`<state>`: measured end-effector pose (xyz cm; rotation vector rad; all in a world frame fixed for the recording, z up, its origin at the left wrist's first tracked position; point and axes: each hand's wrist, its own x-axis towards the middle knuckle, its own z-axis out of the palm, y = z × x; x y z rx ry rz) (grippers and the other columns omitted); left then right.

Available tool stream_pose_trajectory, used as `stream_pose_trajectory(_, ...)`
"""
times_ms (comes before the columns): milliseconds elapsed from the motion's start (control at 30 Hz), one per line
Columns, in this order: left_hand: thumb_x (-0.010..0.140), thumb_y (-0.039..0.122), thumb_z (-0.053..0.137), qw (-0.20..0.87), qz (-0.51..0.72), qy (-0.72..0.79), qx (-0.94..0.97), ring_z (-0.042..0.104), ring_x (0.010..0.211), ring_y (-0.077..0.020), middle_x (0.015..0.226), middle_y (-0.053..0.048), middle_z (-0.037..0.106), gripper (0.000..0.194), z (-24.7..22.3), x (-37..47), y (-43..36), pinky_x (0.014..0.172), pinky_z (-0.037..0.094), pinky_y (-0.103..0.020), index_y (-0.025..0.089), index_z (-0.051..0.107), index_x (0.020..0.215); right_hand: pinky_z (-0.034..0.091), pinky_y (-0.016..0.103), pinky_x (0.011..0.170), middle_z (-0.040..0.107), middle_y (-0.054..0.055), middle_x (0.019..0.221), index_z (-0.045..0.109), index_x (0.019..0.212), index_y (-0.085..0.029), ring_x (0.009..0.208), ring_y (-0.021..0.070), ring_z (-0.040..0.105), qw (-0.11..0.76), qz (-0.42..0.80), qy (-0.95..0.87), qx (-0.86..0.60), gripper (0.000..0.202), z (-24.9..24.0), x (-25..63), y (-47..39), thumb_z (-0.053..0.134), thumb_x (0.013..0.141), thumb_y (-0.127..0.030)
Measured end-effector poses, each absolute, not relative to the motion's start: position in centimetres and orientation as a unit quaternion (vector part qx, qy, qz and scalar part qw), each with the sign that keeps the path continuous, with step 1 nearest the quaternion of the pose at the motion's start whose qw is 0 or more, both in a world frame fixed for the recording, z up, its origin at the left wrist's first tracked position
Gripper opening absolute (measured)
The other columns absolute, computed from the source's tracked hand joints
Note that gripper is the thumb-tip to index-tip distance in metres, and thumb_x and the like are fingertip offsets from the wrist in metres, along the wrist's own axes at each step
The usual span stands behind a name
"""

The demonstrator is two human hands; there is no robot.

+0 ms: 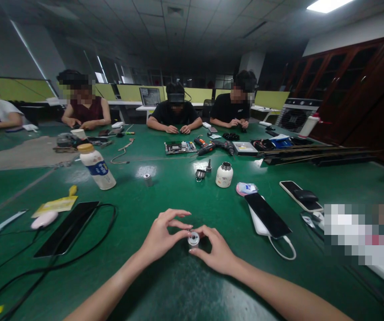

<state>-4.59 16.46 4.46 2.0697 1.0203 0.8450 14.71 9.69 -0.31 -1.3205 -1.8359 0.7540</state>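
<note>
A small silver cylinder, with a round top face and a dark centre, stands upright in front of me. My right hand grips it from the right, thumb at the near side and fingers behind. At its upper left edge, the thumb and a finger of my left hand come together in a pinch, with the forefinger stretched out above. Whatever is between those fingertips is too small to make out. Farther back on the table is a similar silver cylinder.
On the green table stand a milk-coloured bottle and a white jar. Left lies a black tablet with cables; right, a phone on a white power bank. Beyond are a circuit board, power drills and several people.
</note>
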Motion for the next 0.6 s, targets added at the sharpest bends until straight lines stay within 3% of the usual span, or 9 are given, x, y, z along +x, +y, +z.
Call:
stream_pose_trajectory(300, 0.08, 0.033, 0.072, 0.325, 0.294, 0.373, 0.818, 0.062, 0.107, -0.0264, 0.099, -0.001, 0.077, 0.036, 4.1, -3.8, 15.2, 0.097, 0.039, -0.043, 0.028, 0.063, 0.114, 0.044, 0.035, 0.082, 0.069, 0.001, 0.097, 0.06, 0.102, -0.023, 0.091, 0.0215, 0.062, 0.373, 0.289, -0.712, -0.52, 0.03, -0.4, 14.7, 9.7, 0.075, 0.076, -0.027)
stream_pose_trajectory(600, 0.086, 0.036, 0.065, 0.31, 0.27, 0.34, 0.846, 0.06, 0.108, -0.0255, 0.113, -0.005, 0.071, 0.035, 4.1, -3.9, 14.9, 0.096, 0.041, -0.043, 0.029, 0.062, 0.119, 0.045, 0.036, 0.084, 0.069, 0.002, 0.102, 0.061, 0.103, -0.023, 0.095, 0.0223, 0.063, 0.379, 0.284, -0.714, -0.516, 0.031, -0.5, 14.6, 9.7, 0.075, 0.076, -0.025)
